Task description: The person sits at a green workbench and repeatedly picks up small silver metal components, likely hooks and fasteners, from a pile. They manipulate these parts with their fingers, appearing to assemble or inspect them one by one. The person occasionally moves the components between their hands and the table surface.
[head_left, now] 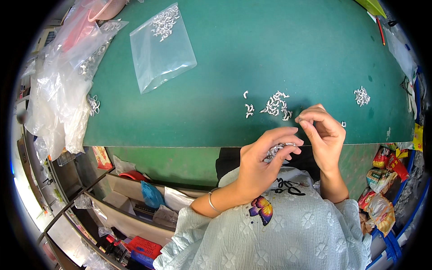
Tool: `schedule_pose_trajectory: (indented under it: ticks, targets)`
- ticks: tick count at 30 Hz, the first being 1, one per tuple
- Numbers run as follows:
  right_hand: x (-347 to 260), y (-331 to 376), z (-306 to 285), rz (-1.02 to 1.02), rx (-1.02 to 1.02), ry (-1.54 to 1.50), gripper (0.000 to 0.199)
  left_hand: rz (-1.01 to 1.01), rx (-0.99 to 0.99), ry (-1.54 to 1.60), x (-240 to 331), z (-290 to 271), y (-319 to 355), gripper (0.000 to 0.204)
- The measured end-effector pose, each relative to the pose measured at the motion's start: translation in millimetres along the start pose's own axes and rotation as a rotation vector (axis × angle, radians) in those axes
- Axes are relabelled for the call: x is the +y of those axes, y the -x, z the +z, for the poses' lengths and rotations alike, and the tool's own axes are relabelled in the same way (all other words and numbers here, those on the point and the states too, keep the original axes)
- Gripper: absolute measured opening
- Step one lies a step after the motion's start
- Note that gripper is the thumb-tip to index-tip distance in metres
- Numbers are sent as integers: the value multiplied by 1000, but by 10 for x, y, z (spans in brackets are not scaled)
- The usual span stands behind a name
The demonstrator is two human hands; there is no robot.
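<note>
My left hand is cupped palm up at the table's near edge, its fingers curled round a cluster of small silver metal pieces. Just to its right, my right hand makes a pinch of thumb and forefinger; what sits between the tips is too small to make out. Beyond the hands, a loose pile of curved silver pieces lies on the green table, with a few strays at its left. A smaller heap of silver pieces is farther right. One single silver piece lies beside my right hand.
A clear plastic bag with silver pieces inside lies flat at the far left. Large crumpled plastic bags and a pink basket crowd the left edge. A red pen is far right. Colourful packets hang below right.
</note>
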State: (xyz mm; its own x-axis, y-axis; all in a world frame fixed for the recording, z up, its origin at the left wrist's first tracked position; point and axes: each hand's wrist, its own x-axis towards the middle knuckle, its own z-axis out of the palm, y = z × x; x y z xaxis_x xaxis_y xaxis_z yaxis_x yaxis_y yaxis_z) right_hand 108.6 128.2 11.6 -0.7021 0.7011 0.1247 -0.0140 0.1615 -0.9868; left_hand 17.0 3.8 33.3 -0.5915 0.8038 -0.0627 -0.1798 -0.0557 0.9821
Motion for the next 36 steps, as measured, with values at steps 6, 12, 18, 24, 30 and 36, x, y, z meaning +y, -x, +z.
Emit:
schedule_pose_trajectory:
  ticks: [6, 12, 18, 24, 30, 36]
  targets:
    - [-118, -2, -15, 20, -50, 19, 10, -78, -36, 94, 24, -17, -4, 31]
    - [-150, 17, -27, -26, -55, 39, 11, -71, -64, 158, 20, -27, 0, 33]
    - [-174, 9, -29, -65, -54, 95, 13, -87, -118, 237, 59, -53, -13, 38]
    - [-162, 8, -23, -98, -18, 195, 12, -113, -131, 227, 129, -55, -8, 41]
    - [-104, -44, -44, -70, -36, 357, 12, -150, -112, 241, 139, -50, -12, 43]
    - [-370, -46, -89, -298, -235, 294, 20, -149, -64, 229, 85, -32, 8, 45]
